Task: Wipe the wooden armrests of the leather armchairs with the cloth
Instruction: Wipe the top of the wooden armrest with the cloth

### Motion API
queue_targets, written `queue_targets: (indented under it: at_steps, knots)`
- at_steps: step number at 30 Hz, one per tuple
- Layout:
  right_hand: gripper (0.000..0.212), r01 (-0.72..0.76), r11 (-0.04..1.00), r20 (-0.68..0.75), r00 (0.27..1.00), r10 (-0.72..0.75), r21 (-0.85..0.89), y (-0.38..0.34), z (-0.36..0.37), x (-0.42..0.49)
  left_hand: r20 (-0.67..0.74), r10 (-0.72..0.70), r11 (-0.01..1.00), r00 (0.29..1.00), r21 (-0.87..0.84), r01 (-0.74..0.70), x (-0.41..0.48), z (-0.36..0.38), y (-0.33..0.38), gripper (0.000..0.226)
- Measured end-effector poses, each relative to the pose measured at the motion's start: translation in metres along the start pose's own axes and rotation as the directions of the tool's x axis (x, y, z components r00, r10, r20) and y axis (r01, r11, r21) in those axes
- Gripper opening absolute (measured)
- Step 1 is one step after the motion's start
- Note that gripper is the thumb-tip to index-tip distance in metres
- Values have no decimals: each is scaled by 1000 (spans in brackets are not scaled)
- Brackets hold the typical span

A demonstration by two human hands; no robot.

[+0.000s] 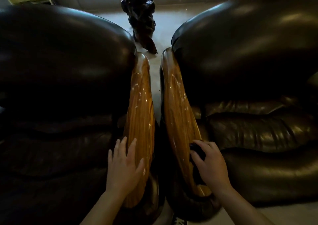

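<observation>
Two dark leather armchairs stand side by side, the left armchair point(60, 78) and the right armchair point(249, 69). Their glossy wooden armrests run up the middle, the left armrest point(140, 104) and the right armrest point(177, 104), with a narrow gap between them. My left hand point(123, 169) lies flat with fingers spread on the near part of the left armrest and holds nothing. My right hand point(209, 164) presses a small dark cloth point(197, 150) against the right side of the right armrest, near its front end. Most of the cloth is hidden under my fingers.
A dark carved wooden object point(141, 18) stands on the pale floor point(165, 28) behind the gap between the chairs. Pale floor also shows at the bottom right point(258, 214). The seat cushions point(258, 130) bulge close beside each armrest.
</observation>
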State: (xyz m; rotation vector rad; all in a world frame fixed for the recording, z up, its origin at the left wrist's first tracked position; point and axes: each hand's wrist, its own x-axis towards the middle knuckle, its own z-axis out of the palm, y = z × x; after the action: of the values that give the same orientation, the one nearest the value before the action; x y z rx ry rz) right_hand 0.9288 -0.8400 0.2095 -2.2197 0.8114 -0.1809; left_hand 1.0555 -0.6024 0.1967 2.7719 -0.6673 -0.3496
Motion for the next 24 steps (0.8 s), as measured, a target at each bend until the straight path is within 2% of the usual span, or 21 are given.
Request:
queue_targets:
  at_steps: [4,8,10,13,16,18,20,23,24]
  knots:
    - [43,-69,989,-162,983,90,128,22,26,65,-79,111,993,991,39,-108,71,40,-1,67]
    - [49,-53,996,-268,961,72,78,39,57,121,-145,153,988,977,45,-148,124,76,-8,71]
    - [53,-21,996,-214,977,3,-81,48,76,132,-146,153,988,977,36,-149,135,92,-15,72]
    - [61,92,928,-95,986,-135,-362,63,104,114,-173,160,987,972,46,-155,138,105,-23,72]
    - [61,297,840,55,950,-306,-455,85,113,83,-201,164,986,966,37,-160,139,107,-25,69]
    - [60,357,807,91,929,-358,-470,95,105,89,-210,169,986,963,24,-168,140,106,-25,69]
    - [57,274,843,11,953,-304,-464,90,100,116,-214,168,986,962,14,-169,140,105,-25,68]
    - [52,58,938,-152,982,-116,-342,67,107,147,-209,164,986,964,9,-166,141,105,-26,67]
    - [51,43,941,-172,979,-106,-336,62,113,145,-205,164,986,965,14,-164,140,105,-27,67]
